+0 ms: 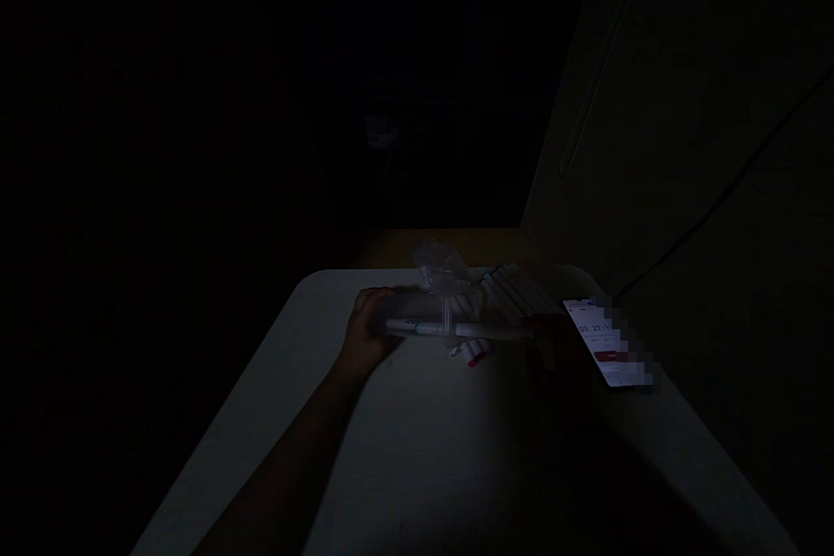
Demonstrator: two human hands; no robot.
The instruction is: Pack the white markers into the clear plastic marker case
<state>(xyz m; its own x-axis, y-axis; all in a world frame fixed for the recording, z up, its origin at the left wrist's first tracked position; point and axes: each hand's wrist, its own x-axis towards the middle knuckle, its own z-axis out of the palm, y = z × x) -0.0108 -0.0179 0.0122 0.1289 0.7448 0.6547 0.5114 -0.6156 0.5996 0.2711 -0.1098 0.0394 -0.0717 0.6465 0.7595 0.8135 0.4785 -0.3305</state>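
Observation:
My left hand (370, 330) is wrapped round the closed end of a clear plastic container (420, 307), tilted on its side with its mouth to the right. A white marker (479, 330) lies partly inside it and sticks out through the mouth. My right hand (551, 352), deep in shadow, has its fingers at the marker's outer end. Behind the container several white markers (518, 294) lie side by side, and a few with red ends (477, 354) show below its rim. A crumpled clear plastic bag (443, 265) sits beyond it.
The white table (404, 443) has rounded far corners. A lit phone (603, 343) with a running timer lies at its right edge. On the right, a dark cable (710, 213) runs along the wall (684, 130). The surroundings are very dark.

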